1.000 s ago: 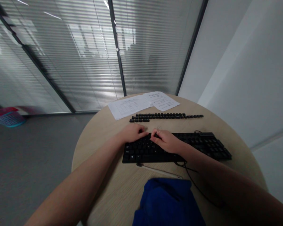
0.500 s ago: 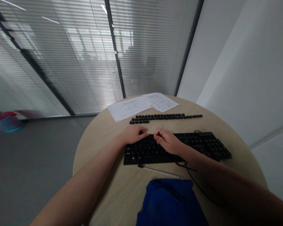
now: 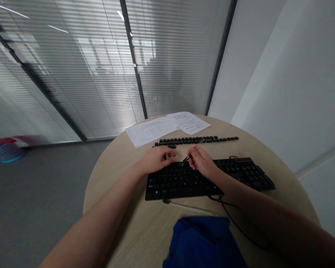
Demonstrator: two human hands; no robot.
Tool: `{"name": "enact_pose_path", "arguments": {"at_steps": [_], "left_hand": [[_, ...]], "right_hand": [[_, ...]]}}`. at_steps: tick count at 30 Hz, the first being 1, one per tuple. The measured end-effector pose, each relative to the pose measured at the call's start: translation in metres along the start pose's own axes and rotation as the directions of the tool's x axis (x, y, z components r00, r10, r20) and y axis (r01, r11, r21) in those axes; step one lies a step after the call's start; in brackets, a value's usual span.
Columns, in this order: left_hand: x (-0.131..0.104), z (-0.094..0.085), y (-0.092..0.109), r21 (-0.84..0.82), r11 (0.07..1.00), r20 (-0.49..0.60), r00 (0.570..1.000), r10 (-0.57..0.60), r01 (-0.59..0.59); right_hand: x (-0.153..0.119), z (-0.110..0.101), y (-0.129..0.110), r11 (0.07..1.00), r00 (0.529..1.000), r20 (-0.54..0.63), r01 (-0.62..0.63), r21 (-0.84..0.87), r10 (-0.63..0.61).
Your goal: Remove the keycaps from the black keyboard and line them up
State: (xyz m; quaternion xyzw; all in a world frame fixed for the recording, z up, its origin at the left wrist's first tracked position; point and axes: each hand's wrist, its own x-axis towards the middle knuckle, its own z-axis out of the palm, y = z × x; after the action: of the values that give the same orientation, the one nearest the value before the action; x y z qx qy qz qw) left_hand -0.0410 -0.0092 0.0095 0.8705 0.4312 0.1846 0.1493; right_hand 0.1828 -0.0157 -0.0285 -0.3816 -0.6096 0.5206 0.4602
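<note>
Head view: keyboard (image 3: 184, 183) on desk (image 3: 142, 232).
Right hand (image 3: 200, 160): grip clenched on thin tool (image 3: 185, 160); left hand (image 3: 158, 159): slack, at keyboard's edge.

On the surface (image 3: 125, 223), keycaps (image 3: 195, 140) lie behind the keyboard (image 3: 167, 186), sheets of paper (image 3: 153, 130) behind those, toward the left. The left hand (image 3: 159, 158) is at the keyboard's far edge, the right hand (image 3: 202, 162) to its right. A stick (image 3: 192, 208) lies before the keyboard, a cable (image 3: 234, 224) right of it; far left, a basket (image 3: 5, 150) on the floor (image 3: 53, 178)
</note>
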Motion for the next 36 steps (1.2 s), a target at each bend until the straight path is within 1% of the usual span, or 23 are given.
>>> {"name": "enact_pose_path", "arguments": {"at_steps": [2,5,8,11,16,22,24,26,29,31,32,34,36], "left_hand": [[-0.001,-0.004,0.007,-0.077,0.997,-0.023,1.000,0.014,-0.016],[-0.003,-0.007,0.018,-0.128,0.987,-0.041,0.994,0.097,-0.101],[-0.003,-0.007,0.028,-0.078,0.978,-0.041,0.981,0.190,-0.193],[-0.003,-0.006,0.037,0.001,0.971,-0.028,0.971,0.237,-0.237],[-0.004,-0.004,0.042,0.097,0.965,-0.015,0.970,0.245,-0.242],[-0.005,-0.005,0.044,0.117,0.965,0.006,0.972,0.234,-0.233],[-0.005,-0.006,0.046,0.116,0.965,0.001,0.971,0.238,-0.237],[-0.006,-0.006,0.047,0.123,0.965,-0.017,0.972,0.234,-0.230],[-0.006,-0.007,0.043,0.137,0.970,-0.067,0.975,0.213,-0.202],[-0.006,-0.007,0.037,0.141,0.973,-0.105,0.974,0.200,-0.184],[-0.006,-0.007,0.034,0.140,0.974,-0.120,0.974,0.193,-0.176],[-0.005,-0.007,0.028,0.139,0.977,-0.147,0.972,0.182,-0.162],[-0.004,-0.006,0.023,0.140,0.978,-0.175,0.968,0.179,-0.155]], "right_hand": [[0.003,0.000,0.000,0.998,0.999,-0.012,-0.034,0.060,0.035],[0.006,-0.001,-0.001,0.984,0.996,-0.014,-0.089,0.157,0.092],[0.006,-0.002,-0.002,0.964,0.992,-0.014,-0.121,0.236,0.128],[0.006,-0.003,-0.004,0.954,0.990,-0.007,-0.135,0.268,0.143],[0.006,-0.004,-0.003,0.950,0.992,0.006,-0.126,0.285,0.130],[0.006,-0.003,-0.001,0.969,0.994,0.000,-0.106,0.222,0.108],[0.007,-0.004,0.000,0.972,0.994,-0.046,-0.091,0.215,0.103],[0.009,-0.005,0.001,0.968,0.987,-0.119,-0.081,0.239,0.112],[0.013,-0.010,0.003,0.955,0.972,-0.197,-0.066,0.290,0.127],[0.014,-0.013,0.005,0.967,0.970,-0.228,-0.027,0.255,0.088],[0.015,-0.014,0.006,0.980,0.967,-0.252,0.016,0.200,0.036],[0.015,-0.015,0.009,0.989,0.944,-0.307,0.141,0.039,-0.122],[0.014,-0.015,0.011,0.967,0.910,-0.325,0.242,-0.084,-0.257]]}}
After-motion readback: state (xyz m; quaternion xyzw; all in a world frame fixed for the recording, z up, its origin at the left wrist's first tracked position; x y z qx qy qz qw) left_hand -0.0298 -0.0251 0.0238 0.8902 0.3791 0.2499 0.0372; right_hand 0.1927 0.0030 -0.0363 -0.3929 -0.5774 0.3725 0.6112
